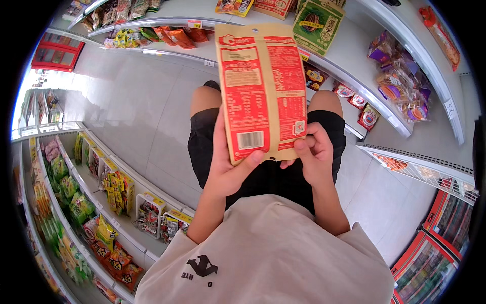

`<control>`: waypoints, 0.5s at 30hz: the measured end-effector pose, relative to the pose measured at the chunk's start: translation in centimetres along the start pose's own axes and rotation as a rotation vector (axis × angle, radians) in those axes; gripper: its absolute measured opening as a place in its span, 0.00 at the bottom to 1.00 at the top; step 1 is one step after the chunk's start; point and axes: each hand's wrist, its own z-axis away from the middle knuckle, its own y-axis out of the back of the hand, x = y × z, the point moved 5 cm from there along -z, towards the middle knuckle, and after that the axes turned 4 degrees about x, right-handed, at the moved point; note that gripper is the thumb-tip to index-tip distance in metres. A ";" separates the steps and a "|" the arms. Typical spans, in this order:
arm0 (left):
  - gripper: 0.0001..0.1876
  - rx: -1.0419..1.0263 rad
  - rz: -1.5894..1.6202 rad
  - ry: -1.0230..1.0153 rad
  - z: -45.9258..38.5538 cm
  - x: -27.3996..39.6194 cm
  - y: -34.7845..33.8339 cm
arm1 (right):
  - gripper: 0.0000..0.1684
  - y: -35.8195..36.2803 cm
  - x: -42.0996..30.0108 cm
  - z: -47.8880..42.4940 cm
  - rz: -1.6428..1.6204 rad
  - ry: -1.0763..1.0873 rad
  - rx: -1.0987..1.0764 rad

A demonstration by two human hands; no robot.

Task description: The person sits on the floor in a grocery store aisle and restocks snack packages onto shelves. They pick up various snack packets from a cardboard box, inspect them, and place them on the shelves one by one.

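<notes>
A tan and red paper snack packet point(265, 91) stands upright between my hands, its printed back with a barcode facing me. My left hand point(231, 167) grips its lower left corner, thumb on the front. At the lower right corner, my right hand point(315, 152) pinches the edge between thumb and fingers. Behind the packet's upper right, a green snack packet point(318, 26) stands on the shelf point(341, 53), near more red and tan packets point(272, 7).
Shelves of bagged snacks curve across the top and right, with wrapped purple-labelled packs point(402, 83). A lower rack point(125, 235) with bags and small boxes runs along the left. Red-framed cabinets point(425, 262) stand at lower right. Tiled floor point(152, 98) lies between the shelves.
</notes>
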 end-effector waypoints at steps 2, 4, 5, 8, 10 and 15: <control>0.47 -0.046 0.003 0.033 -0.2 0.2 -0.8 | 0.12 0.8 0.2 0.7 -0.008 0.008 0.035; 0.46 -0.045 0.034 0.069 -0.2 0.0 -1.2 | 0.12 1.1 0.2 1.1 0.022 -0.003 0.057; 0.46 -0.048 0.037 0.065 0.0 -0.2 -1.3 | 0.12 1.3 0.1 1.2 0.037 -0.009 0.066; 0.45 -0.055 0.018 0.038 0.1 -0.2 -1.3 | 0.13 1.5 0.1 0.9 0.042 0.001 0.038; 0.45 -0.060 -0.009 0.007 -0.1 0.2 -1.1 | 0.19 1.3 0.1 0.6 0.029 -0.023 0.009; 0.45 -0.022 -0.119 -0.104 0.3 0.9 -0.4 | 0.43 -0.8 -0.5 -0.7 0.131 0.130 0.003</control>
